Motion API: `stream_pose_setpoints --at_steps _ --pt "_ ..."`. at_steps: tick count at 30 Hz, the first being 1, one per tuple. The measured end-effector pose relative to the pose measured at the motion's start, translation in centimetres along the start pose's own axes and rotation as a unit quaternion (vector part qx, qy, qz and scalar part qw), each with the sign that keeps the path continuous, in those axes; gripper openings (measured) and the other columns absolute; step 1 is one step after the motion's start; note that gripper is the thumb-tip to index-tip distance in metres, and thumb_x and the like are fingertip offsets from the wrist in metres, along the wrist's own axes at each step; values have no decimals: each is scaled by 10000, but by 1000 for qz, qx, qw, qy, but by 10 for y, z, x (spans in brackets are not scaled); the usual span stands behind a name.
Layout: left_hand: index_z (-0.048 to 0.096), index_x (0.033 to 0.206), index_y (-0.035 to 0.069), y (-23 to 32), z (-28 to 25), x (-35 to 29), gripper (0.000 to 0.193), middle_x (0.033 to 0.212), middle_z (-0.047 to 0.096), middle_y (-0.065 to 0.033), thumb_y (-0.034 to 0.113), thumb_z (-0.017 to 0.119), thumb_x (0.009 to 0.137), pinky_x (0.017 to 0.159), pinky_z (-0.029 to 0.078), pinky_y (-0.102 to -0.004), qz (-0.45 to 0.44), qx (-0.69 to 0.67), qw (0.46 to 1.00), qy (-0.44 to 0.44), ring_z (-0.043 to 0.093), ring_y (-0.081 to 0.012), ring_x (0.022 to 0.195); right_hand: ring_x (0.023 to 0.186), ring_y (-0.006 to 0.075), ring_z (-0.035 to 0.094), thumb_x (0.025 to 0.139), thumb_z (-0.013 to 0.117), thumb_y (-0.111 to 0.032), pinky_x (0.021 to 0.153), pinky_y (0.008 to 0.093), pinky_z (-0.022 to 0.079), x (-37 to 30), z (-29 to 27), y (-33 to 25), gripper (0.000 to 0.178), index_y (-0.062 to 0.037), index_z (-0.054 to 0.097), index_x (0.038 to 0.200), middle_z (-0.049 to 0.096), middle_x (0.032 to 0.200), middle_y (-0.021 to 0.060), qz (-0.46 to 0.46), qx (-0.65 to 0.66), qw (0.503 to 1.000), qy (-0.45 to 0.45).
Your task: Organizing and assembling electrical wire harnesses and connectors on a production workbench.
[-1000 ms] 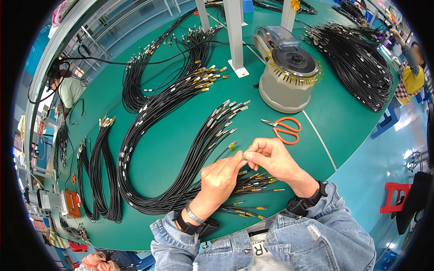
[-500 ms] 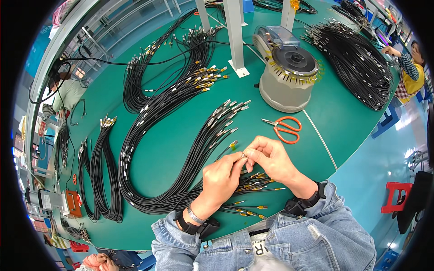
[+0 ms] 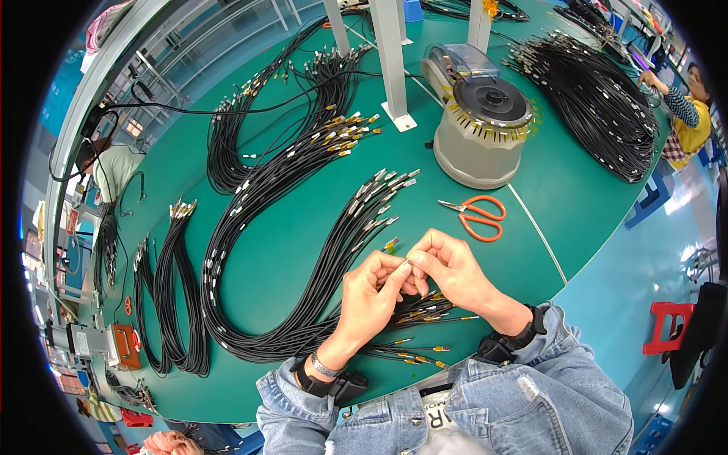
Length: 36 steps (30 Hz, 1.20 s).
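Holding my left hand [image 3: 368,294] and right hand [image 3: 452,274] fingertip to fingertip, I pinch a small piece [image 3: 409,262], mostly hidden, between them, with the U-shaped black cable bundle [image 3: 216,303] at nine o'clock, orange-handled scissors [image 3: 483,218] at two.

We look across a green-topped workbench [image 3: 553,208] (its edges bowed by our lens) to a glossy light-blue floor [image 3: 607,280] flecked with glare. Gray metal posts [image 3: 389,61] rise from the tabletop; at our right stand a red plastic stool [image 3: 667,308] and a blue stool [image 3: 651,199].
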State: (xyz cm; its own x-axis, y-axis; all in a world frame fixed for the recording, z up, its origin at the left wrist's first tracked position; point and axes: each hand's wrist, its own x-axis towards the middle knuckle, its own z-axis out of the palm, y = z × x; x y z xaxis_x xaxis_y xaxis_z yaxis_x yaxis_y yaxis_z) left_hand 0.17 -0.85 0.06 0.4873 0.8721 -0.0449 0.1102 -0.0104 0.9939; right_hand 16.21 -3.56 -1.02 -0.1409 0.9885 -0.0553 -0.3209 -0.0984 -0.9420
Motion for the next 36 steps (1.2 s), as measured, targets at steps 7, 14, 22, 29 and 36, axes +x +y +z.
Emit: stream_pose_setpoints --at_steps 7,14,22,29,36 --pt "538 929 -28 -7 -2 3 104 826 644 -97 72 529 902 549 479 -205 -19 -38 999 -9 637 -130 720 679 104 566 905 519 -102 595 236 466 3 -2 2 139 35 499 900 573 737 63 -10 -51 999 4" --pt "538 938 -23 -24 -1 8 96 886 644 -98 65 518 906 583 508 -212 -18 -57 998 -13 633 -131 798 736 105 560 888 533 -68 669 248 479 5 -2 10 106 37 517 891 581 798 69 -13 -132 990 52" --pt "536 927 -17 -31 -1 8 96 910 642 -110 74 518 906 612 526 -227 -30 -96 995 -11 638 -160 844 774 133 597 887 532 -60 701 278 504 10 -6 11 104 42 525 866 594 810 84 9 -107 991 74" --pt "559 915 -5 -32 2 7 80 900 645 -99 69 548 888 564 512 -215 -21 -90 995 24 635 -137 763 770 146 618 880 543 -71 691 279 509 10 -7 12 132 49 514 832 604 787 84 -4 -112 991 79" --pt "610 939 -16 -31 4 2 110 832 660 -75 46 604 849 493 462 -182 7 54 996 65 598 -81 636 801 153 628 875 551 -76 720 282 509 11 -8 15 133 49 527 837 615 811 92 -5 -99 991 88"
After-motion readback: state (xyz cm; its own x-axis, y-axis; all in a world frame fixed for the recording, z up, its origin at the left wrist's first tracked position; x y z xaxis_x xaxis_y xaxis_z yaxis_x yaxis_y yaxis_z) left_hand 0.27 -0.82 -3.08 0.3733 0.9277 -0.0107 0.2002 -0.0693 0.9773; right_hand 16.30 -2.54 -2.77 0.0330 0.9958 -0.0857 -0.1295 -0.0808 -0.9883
